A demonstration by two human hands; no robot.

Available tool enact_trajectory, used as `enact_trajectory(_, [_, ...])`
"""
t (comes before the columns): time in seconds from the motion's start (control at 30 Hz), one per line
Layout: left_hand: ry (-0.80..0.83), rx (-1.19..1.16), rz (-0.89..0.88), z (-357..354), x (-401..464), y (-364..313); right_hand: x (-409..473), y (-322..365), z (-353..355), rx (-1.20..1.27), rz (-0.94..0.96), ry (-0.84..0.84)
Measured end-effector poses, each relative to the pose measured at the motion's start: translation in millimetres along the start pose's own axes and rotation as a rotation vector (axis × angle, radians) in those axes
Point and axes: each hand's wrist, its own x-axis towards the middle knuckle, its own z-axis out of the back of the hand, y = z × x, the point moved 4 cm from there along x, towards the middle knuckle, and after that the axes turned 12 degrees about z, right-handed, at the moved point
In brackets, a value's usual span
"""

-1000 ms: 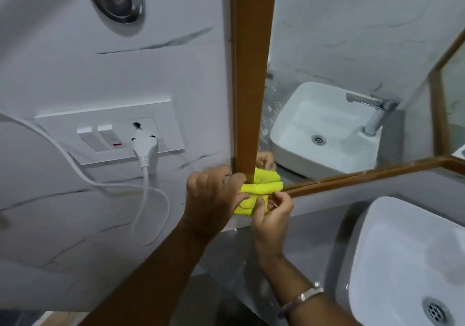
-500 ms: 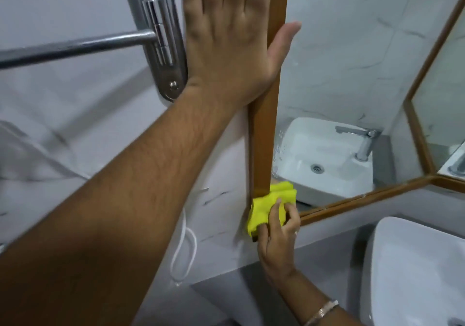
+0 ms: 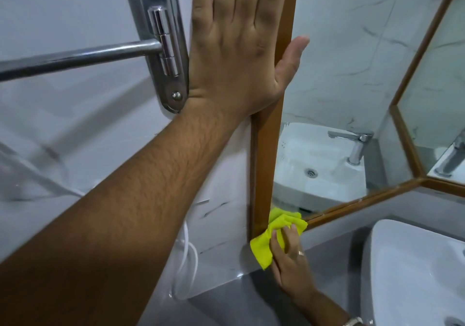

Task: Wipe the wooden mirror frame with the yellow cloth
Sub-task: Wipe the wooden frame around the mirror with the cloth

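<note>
We pressed the yellow cloth [image 3: 273, 235] against the bottom left corner of the wooden mirror frame [image 3: 264, 169] with our right hand [image 3: 289, 257], the fingers curled over the bunched fabric and grasping it, the thumb side toward the wall. A ring sat on one finger of that hand, and a metal bracelet [image 3: 353, 322] showed at the wrist near the lower edge of the view. The right forearm rose from the lower right, so the hand met the corner from below. Above the grip, the upright rail of the frame ran straight up; to the right of the grip, the bottom rail slanted away and upward. Our left hand [image 3: 239, 49] lay flat and spread, holding nothing, well above the cloth: the palm rested on the white wall, the fingers pointed up past the top of the view, and the thumb reached across the upright rail onto the mirror glass [image 3: 352, 74]. The left forearm stretched long and straight from the lower left. Just to the left of that flat hand stood a chrome towel rail bracket [image 3: 163, 49]. Below and right of the grip was the white basin [image 3: 402, 275], and left of the grip a white cord [image 3: 187, 262] hung on the wall.
</note>
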Motion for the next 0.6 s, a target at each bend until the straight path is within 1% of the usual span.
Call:
enact_trajectory(0.1, [-0.03, -0.018, -0.002, 0.3, -0.8, 0.0, 18.7, 4.4, 21.0, -0.02, 0.021, -0.049])
enact_trajectory(0.17, [-0.044, -0.013, -0.009, 2.0, 0.7, -0.6, 46.6, 9.4, 42.1, -0.021, 0.041, -0.157])
enact_trajectory(0.27, [-0.023, 0.0, -0.041, 3.8, 1.0, -2.2, 92.3, 28.3, 62.2, -0.005, 0.013, -0.327])
enact_trajectory(0.37, [0.013, 0.0, -0.058, 7.1, 2.0, -2.3, 102.5, 30.0, 58.1, -0.028, -0.012, -0.417])
enact_trajectory(0.43, [0.034, 0.007, -0.054, 8.2, 2.8, -2.0, 84.5, 19.8, 42.4, -0.07, 0.018, -0.38])
enact_trajectory(0.53, [0.034, 0.014, -0.045, 10.2, 3.2, -3.1, 45.1, 1.6, 11.1, -0.191, 0.109, -0.22])
enact_trajectory(0.6, [0.04, 0.019, -0.042, 9.9, 3.3, -3.0, 34.4, -6.7, 3.3, -0.236, 0.145, -0.164])
